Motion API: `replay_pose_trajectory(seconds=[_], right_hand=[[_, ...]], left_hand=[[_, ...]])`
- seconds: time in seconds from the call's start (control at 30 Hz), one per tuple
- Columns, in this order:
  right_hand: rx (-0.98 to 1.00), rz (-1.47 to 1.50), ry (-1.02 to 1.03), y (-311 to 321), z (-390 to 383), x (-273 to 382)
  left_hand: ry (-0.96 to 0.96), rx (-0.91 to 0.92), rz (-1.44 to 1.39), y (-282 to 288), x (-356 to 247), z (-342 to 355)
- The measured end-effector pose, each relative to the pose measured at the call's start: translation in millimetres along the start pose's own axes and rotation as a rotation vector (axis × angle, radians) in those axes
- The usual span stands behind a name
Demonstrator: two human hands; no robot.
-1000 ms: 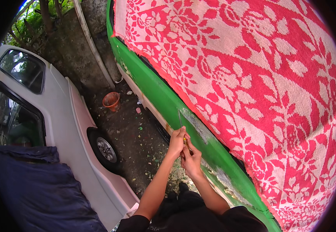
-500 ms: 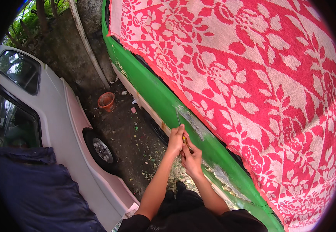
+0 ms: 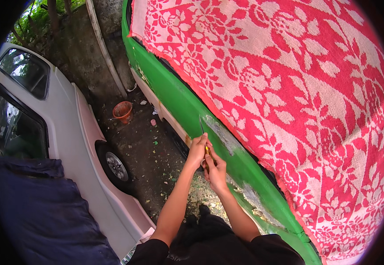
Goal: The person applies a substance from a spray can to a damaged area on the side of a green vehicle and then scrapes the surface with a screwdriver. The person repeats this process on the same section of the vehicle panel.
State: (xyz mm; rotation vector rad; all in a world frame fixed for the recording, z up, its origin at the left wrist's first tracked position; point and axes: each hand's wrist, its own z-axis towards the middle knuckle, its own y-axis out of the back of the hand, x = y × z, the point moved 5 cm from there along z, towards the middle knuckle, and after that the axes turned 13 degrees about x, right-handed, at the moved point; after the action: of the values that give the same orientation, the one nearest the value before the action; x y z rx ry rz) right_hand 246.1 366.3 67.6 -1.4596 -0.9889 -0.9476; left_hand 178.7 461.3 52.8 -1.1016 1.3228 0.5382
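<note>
My left hand [image 3: 198, 150] is closed round the front of a thin metal tool with a yellow handle [image 3: 207, 149], while my right hand [image 3: 215, 171] grips its handle just below and to the right. The tool's narrow shaft [image 3: 202, 126] reaches up to the green body panel [image 3: 165, 92] of a vehicle, beside a grey scraped patch [image 3: 218, 132] with flaking edges; whether the tip touches it I cannot tell. Further down the panel is another scraped patch [image 3: 256, 203]. A pink and white floral cloth [image 3: 289, 110] covers the upper part of this vehicle.
A pale car [image 3: 75, 145], partly draped in dark blue cloth [image 3: 37, 207], stands on my left, its wheel [image 3: 114, 165] facing me. An orange bucket [image 3: 122, 115] sits on debris-strewn ground [image 3: 143, 141]. Behind are a stained wall [image 3: 77, 53] and a leaning white pole [image 3: 108, 53].
The whole view has shifted slightly, so the hands and tool appear higher in the picture. Both hands keep the same grip, with the shaft still beside the upper scraped patch.
</note>
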Motion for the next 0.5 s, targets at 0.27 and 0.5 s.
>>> replay_pose_trajectory(seconds=[0.27,0.5], right_hand=[[0.302,0.045,-0.118,-10,-59,-29],[0.435,0.012,-0.262,-20,-108,-55]], left_hand=[[0.04,-0.026,-0.098,18,26,-80],[-0.037,-0.176,-0.037,30,44,-165]])
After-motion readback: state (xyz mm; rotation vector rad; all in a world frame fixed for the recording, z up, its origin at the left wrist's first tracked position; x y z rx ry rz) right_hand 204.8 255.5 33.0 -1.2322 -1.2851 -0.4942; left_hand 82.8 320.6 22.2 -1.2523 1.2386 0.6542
